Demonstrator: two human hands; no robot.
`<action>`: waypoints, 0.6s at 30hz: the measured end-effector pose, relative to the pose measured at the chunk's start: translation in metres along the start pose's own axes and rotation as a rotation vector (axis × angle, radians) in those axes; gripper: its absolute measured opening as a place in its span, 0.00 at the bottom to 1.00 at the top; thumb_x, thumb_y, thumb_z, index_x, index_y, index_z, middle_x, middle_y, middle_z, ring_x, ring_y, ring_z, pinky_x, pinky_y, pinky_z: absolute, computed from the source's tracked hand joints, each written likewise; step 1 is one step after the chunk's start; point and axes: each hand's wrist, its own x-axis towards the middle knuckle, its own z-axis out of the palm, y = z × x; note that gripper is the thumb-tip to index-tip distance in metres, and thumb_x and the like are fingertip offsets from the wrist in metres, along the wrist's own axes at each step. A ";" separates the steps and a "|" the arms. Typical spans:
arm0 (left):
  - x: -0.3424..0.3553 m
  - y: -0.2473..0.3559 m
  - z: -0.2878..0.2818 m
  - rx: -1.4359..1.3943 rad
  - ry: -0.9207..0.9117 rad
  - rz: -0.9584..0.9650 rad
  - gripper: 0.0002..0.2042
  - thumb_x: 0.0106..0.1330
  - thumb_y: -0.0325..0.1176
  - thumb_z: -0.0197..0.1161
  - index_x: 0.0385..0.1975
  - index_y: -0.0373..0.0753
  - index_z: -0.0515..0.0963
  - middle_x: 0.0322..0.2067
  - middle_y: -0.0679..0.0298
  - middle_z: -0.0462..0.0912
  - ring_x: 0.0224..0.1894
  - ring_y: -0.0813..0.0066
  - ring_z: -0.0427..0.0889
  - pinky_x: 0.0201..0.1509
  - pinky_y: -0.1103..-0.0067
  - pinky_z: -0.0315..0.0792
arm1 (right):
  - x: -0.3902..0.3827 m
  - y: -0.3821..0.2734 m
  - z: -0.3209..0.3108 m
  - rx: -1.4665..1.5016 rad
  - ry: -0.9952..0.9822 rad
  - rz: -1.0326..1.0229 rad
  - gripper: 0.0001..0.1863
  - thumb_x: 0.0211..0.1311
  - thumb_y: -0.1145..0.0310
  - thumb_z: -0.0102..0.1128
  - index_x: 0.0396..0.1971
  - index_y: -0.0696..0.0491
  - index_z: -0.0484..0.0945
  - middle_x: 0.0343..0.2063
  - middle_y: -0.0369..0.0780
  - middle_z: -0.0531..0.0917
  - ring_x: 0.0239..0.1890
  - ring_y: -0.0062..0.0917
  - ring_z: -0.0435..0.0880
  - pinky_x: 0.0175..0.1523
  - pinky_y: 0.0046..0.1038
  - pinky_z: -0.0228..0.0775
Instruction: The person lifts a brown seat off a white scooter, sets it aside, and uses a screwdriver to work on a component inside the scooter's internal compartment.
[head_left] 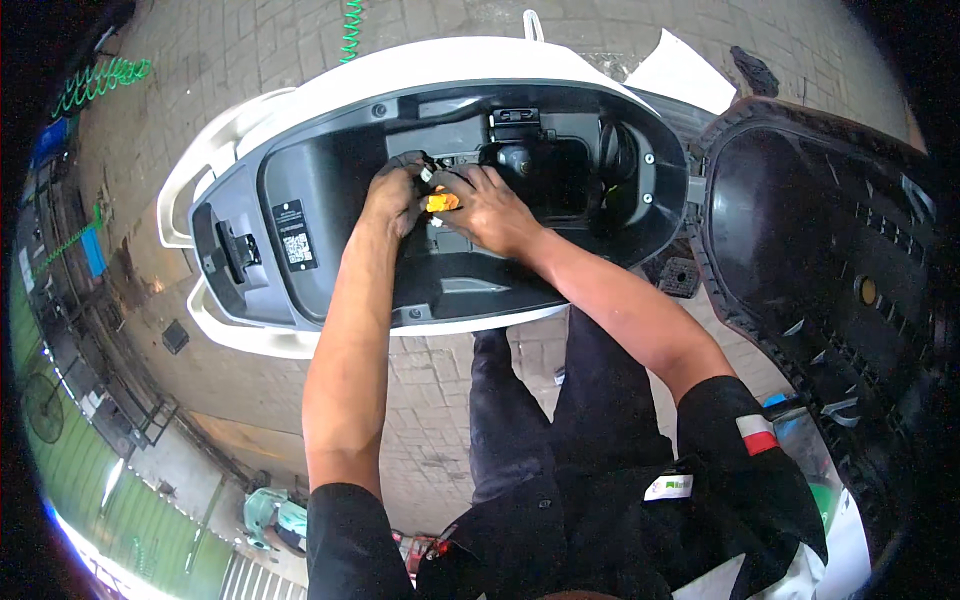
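Both hands are together inside the dark grey underseat storage bin (330, 200) of a white scooter (420, 62). My left hand (396, 192) is closed, fingertips pinched near a small white connector (428, 174); what exactly it grips is partly hidden. From the right, my right hand (490, 210) reaches in with its fingers curled over the same spot. An orange connector-like piece (442, 203) shows between the hands, against the right hand's fingers. Another small white bit lies just below it. Dark wires run by the fingertips, mostly covered by the hands.
The raised black seat (810, 230) stands open at the right on its hinge. Farther right in the bin are a dark opening and a black rounded part (514, 158). A pale grab rail (200, 150) curves round the left end. Green coiled hoses (105, 82) hang at the upper left.
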 end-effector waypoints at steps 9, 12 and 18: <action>0.016 -0.003 -0.008 0.472 0.076 0.203 0.10 0.67 0.27 0.57 0.45 0.36 0.81 0.39 0.60 0.85 0.40 0.69 0.82 0.48 0.75 0.76 | 0.002 0.043 0.028 0.600 -0.191 0.289 0.19 0.65 0.66 0.54 0.55 0.54 0.72 0.49 0.53 0.81 0.54 0.47 0.79 0.61 0.41 0.68; -0.001 0.005 0.020 0.761 0.008 0.179 0.11 0.64 0.27 0.57 0.43 0.37 0.82 0.40 0.59 0.86 0.42 0.69 0.82 0.50 0.73 0.75 | 0.004 0.045 -0.004 0.432 -0.281 0.259 0.36 0.53 0.71 0.69 0.63 0.53 0.65 0.50 0.56 0.80 0.57 0.52 0.76 0.59 0.42 0.72; -0.011 0.011 0.011 1.242 -0.042 0.257 0.18 0.59 0.30 0.57 0.49 0.37 0.81 0.48 0.44 0.83 0.54 0.49 0.81 0.55 0.66 0.75 | -0.007 0.050 0.029 0.407 0.015 0.072 0.35 0.51 0.69 0.72 0.61 0.55 0.70 0.58 0.46 0.76 0.60 0.42 0.74 0.68 0.39 0.60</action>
